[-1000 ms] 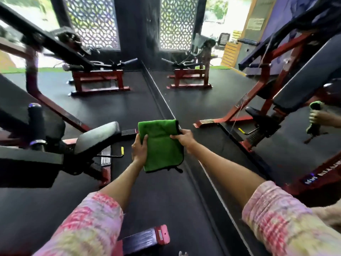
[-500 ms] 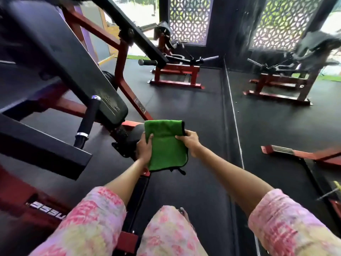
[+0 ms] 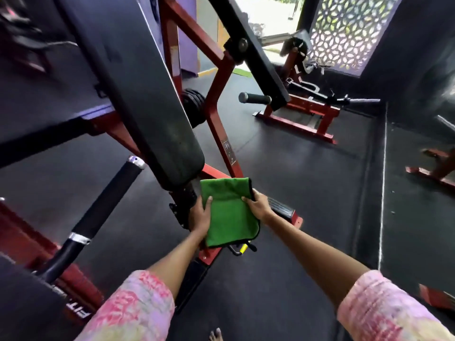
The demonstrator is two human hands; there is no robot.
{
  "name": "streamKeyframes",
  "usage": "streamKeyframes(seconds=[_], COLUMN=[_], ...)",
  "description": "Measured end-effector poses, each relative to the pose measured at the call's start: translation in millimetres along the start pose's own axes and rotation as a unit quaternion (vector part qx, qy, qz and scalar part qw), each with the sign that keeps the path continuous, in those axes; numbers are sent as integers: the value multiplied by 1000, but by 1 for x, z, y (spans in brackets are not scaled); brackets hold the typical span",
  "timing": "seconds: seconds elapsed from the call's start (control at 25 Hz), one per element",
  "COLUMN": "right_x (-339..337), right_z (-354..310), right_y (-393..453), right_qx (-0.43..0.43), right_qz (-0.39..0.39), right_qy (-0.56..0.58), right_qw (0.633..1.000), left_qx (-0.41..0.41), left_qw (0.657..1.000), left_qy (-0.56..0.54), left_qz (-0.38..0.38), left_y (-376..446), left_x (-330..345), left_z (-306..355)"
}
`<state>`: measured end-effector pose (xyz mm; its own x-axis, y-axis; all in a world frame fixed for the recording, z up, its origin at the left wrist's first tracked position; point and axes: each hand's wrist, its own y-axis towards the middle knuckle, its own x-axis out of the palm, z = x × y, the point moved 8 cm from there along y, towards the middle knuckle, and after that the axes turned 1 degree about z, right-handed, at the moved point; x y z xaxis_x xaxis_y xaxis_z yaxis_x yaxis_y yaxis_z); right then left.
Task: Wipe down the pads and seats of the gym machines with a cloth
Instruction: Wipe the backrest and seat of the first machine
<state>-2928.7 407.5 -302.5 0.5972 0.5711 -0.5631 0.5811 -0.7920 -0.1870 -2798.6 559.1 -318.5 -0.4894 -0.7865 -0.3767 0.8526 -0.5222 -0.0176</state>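
A folded green cloth [image 3: 227, 212] hangs in front of me, held by both hands. My left hand [image 3: 200, 217] grips its left edge with the thumb on the front. My right hand [image 3: 257, 205] pinches its right edge near the top. Just above and left of the cloth slopes a long black back pad [image 3: 145, 99] of a red-framed machine [image 3: 216, 94]; its lower end is close to the cloth, not touching it.
A black foam-grip handle [image 3: 103, 207] angles up at the left. Another red machine [image 3: 307, 112] stands at the back right by a patterned window screen. A yellow-tipped pin [image 3: 242, 248] shows under the cloth. Black rubber floor [image 3: 307, 193] spreads to the right.
My view has swung left and moved closer to the machine, so the black back pad now fills the upper left. Both hands keep the same hold on the cloth.
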Motion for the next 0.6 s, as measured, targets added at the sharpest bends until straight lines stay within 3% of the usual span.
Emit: streamKeyframes(seconds=[0.24, 0.44, 0.6], right_x=[26, 63, 77], right_z=[-61, -109, -171], right_y=[81, 138, 195], right_qx=[-29, -46, -84], right_qz=[-54, -121, -126], right_qy=[62, 87, 81], right_qw=[996, 988, 985], left_qx=[-35, -50, -54], left_qw=[995, 984, 969], left_qy=[67, 65, 51], left_qz=[70, 156, 234], left_y=[86, 135, 176], left_x=[-22, -55, -81], left_z=[2, 8, 31])
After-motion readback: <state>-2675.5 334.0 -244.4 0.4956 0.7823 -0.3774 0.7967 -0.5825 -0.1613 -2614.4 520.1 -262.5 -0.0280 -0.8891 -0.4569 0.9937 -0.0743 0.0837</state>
